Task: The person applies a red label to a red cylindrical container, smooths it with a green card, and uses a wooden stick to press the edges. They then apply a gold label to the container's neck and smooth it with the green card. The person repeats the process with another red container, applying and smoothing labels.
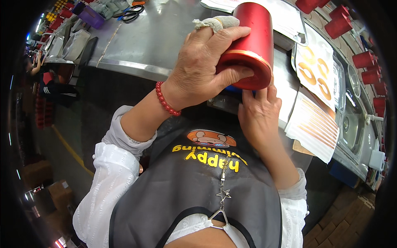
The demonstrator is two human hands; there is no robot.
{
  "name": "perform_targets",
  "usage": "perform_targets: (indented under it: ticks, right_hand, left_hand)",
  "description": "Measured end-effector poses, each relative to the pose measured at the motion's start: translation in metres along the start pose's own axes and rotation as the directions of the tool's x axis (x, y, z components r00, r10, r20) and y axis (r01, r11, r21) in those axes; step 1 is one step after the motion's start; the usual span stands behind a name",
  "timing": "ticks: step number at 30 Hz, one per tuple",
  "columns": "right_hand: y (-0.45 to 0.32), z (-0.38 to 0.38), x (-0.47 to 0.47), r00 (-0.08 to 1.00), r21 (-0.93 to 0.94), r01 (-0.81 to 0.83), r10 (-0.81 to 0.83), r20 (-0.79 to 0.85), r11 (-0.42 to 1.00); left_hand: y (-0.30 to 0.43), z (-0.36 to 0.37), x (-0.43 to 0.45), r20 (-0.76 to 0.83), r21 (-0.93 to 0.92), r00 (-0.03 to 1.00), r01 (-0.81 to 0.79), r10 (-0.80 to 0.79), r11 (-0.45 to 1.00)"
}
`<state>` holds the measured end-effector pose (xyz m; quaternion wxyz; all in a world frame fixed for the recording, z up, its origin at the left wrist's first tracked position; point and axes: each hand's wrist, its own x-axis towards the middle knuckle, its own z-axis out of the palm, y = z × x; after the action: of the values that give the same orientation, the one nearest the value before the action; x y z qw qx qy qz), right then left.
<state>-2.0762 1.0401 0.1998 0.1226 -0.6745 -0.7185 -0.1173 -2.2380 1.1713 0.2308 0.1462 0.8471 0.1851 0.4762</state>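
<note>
My left hand [201, 65] grips a glossy red metal cylinder [255, 28] from its left side, with the thumb across the near end. A gold-toned edge runs around that end, and the cylinder is tilted over the workbench. White cloth [228, 22] is wrapped around one of my left fingers and held by a yellowish band. My right hand [260, 108] is just below the cylinder's near end. Its fingertips are partly hidden behind the cylinder, so I cannot tell whether they hold anything. Part of a blue object [233, 89] shows between the hands, mostly covered.
The metal workbench [139, 46] carries black-handled scissors [132, 14] and a purple container [88, 15]. At right lie a sheet with brown rings [313, 69] and a sheet with brown strips [316, 124], beside a sink [352, 130]. More red cylinders [338, 26] stand along the far right.
</note>
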Motion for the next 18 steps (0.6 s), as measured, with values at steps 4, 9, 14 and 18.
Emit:
perform_targets:
  ticks: [4, 9, 14, 18]
  right_hand:
    - [0.004, 0.017, 0.007, 0.997, -0.018, 0.054, -0.055, -0.061, 0.998]
    - [0.010, 0.020, 0.008, 0.983, -0.009, 0.130, -0.131, -0.126, 0.991]
    - [0.009, 0.001, -0.003, 0.972, 0.087, 0.215, -0.204, -0.115, 0.973]
    - [0.008, -0.006, -0.015, 0.970, 0.181, 0.227, -0.205, -0.134, 0.957]
  left_hand:
    - [0.002, 0.002, -0.005, 0.014, 0.045, 1.000, 0.017, -0.017, 0.999]
    - [-0.001, 0.004, -0.010, -0.018, 0.069, 1.000, 0.015, -0.013, 0.997]
    - [-0.003, 0.004, -0.014, -0.022, 0.105, 1.000, 0.002, 0.000, 0.994]
    - [-0.002, 0.008, -0.018, -0.017, 0.103, 1.000, -0.008, 0.009, 0.995]
